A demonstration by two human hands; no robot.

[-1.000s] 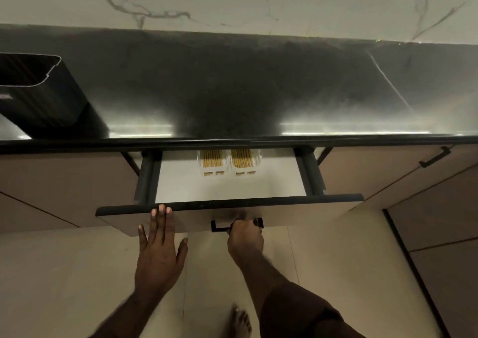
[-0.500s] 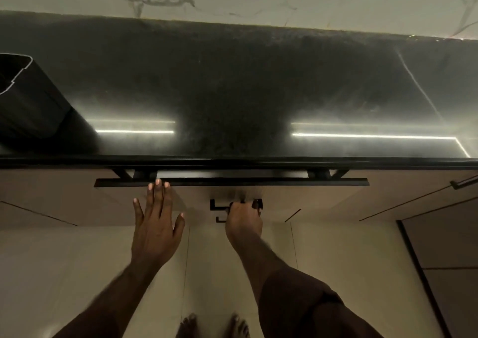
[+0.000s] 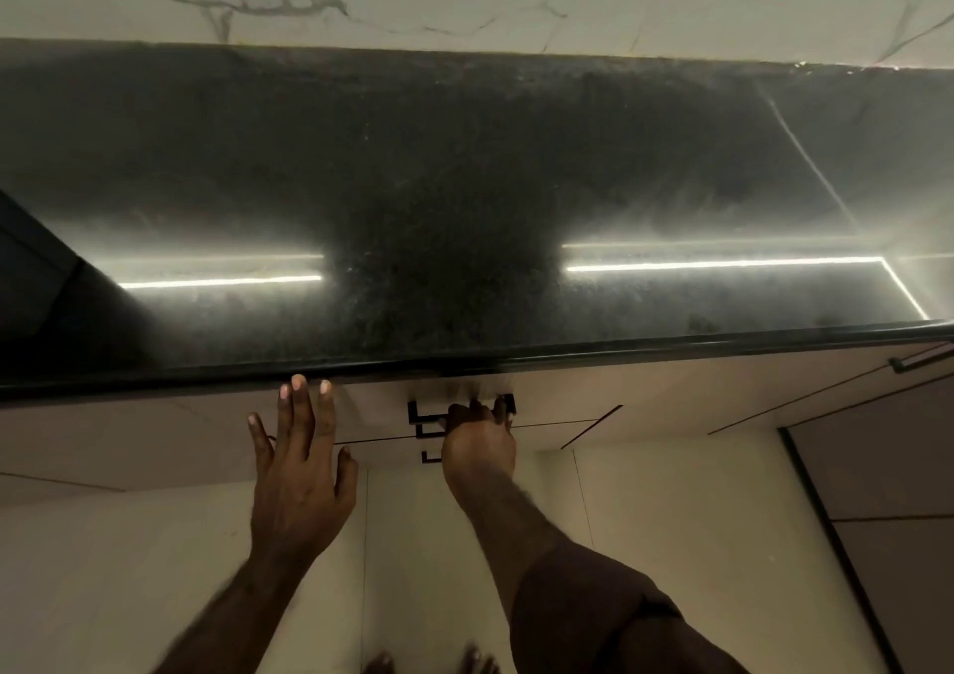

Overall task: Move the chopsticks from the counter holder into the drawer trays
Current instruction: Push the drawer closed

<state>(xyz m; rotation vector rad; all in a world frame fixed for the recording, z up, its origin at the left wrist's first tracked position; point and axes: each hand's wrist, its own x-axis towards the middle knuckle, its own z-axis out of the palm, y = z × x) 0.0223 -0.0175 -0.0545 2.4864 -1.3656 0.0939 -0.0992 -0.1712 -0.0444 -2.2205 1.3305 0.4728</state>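
Both hands finish our closing push: drawer front (image 3: 371,410) now flush under the table (image 3: 464,209), chopsticks shut away inside, left hand (image 3: 299,477) flat with fingers spread, right hand (image 3: 477,441) fingers curled on the handle (image 3: 420,413).

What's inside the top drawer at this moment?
Nothing of the inside shows: the drawer sits closed under the counter edge. The right hand grips its black handle; the left hand lies flat on its front.
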